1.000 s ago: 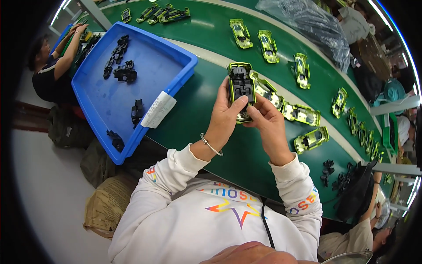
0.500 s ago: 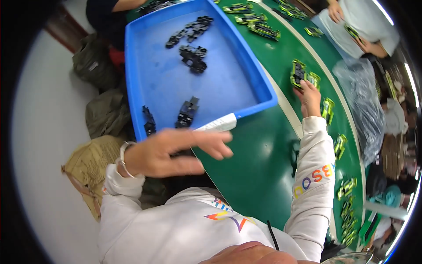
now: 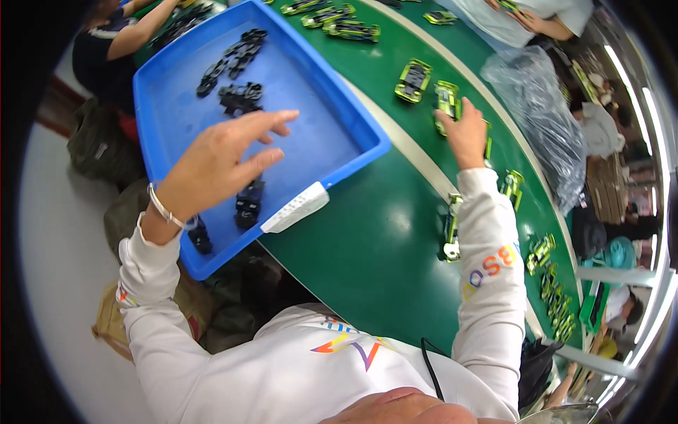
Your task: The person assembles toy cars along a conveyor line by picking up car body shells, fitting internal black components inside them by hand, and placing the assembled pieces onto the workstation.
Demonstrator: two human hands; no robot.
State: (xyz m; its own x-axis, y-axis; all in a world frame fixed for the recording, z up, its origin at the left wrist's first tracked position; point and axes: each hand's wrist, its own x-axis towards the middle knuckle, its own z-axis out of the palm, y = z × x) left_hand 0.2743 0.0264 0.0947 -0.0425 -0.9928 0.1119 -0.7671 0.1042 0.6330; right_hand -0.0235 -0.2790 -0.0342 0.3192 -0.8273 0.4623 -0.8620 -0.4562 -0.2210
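Note:
My left hand [image 3: 219, 159] hovers over the blue tray [image 3: 357, 152], fingers spread, holding nothing. In the tray lie several black plastic chassis parts [image 3: 240, 97], one of them [image 3: 248, 201] partly hidden below my left hand. My right hand [image 3: 466, 134] is on the green table, with thumb and fingers round the near end of a yellow-green and black toy car chassis [image 3: 447, 93]. Another toy car chassis [image 3: 413, 80] lies flat just left of it. Beside my right forearm is a further yellow-green car piece [image 3: 452, 226].
More toy car chassis [image 3: 351, 30] lie at the far side, and several others [image 3: 556, 304] line the right edge. A pale strip [image 3: 402, 134] crosses the green table [image 3: 367, 233]. Clear plastic sheeting [image 3: 540, 113] hangs at the right. Co-workers' hands [image 3: 540, 25] show at the far edge.
My right hand has let go of one chassis, which now lies on the table, and has moved to another beside it. My left hand has moved farther over the tray. The view has shifted.

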